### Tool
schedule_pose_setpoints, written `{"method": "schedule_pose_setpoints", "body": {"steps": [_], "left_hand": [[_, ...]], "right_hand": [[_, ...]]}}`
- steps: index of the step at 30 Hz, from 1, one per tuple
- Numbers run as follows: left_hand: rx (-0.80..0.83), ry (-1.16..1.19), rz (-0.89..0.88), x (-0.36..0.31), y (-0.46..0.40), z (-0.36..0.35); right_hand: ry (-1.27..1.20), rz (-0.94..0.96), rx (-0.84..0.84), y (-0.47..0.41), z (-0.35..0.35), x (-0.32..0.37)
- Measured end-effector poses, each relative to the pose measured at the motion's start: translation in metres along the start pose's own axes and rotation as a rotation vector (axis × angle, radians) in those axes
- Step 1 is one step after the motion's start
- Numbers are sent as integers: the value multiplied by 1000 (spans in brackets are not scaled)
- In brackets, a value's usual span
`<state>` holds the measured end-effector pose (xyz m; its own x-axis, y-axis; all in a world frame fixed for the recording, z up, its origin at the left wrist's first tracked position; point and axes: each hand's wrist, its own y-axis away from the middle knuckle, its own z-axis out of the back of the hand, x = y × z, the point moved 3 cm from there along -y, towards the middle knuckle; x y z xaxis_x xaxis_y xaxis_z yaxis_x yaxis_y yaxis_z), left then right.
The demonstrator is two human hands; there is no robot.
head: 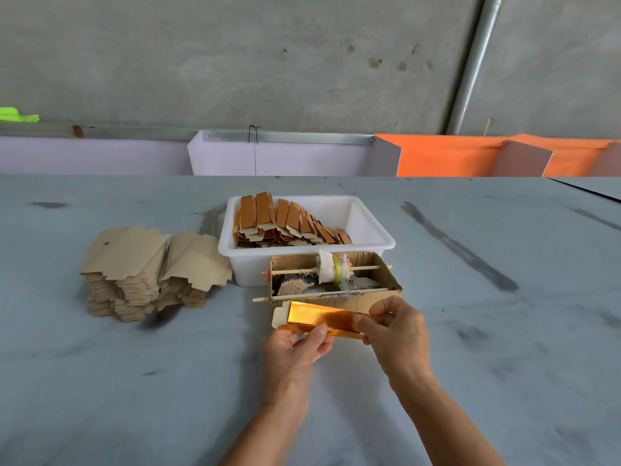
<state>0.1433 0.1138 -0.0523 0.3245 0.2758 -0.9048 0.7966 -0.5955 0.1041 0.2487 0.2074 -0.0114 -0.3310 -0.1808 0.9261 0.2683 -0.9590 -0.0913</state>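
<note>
left hand [295, 351] pinches near edge of the gold carton [322, 317], right hand [398, 331] grips its right end | carton held low over the table [134, 381], just before the cardboard roller box [386, 290] | risk I see — hard squeeze creases foil, or its open end snags a stick [263, 299]

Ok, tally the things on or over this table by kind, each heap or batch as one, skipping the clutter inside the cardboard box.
Gold carton, pinched by left hand and right hand: 1
White tub: 1
Batch of folded cartons in the tub: 1
Heap of flat brown card blanks: 1
Open cardboard box: 1
Wooden sticks across it: 2
Total: 7
</note>
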Motion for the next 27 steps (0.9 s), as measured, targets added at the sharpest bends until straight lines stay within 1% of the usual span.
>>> {"method": "schedule_pose_setpoints", "body": {"steps": [4, 9, 15, 18, 21, 27], "left_hand": [[-10, 34, -1, 0, 0, 0], [-20, 45, 6, 0, -1, 1], [-42, 40, 6, 0, 0, 2], [-82, 66, 8, -1, 4, 1], [-100, 100, 10, -4, 9, -2], [-116, 101, 20, -7, 18, -2]], "right_hand": [[13, 18, 1, -2, -3, -7], [-45, 37, 31, -2, -4, -12], [-231, 125, 84, 5, 0, -9], [-392, 172, 160, 17, 0, -5], [-519, 164, 216, 30, -4, -5], [-580, 149, 255, 45, -16, -8]]}}
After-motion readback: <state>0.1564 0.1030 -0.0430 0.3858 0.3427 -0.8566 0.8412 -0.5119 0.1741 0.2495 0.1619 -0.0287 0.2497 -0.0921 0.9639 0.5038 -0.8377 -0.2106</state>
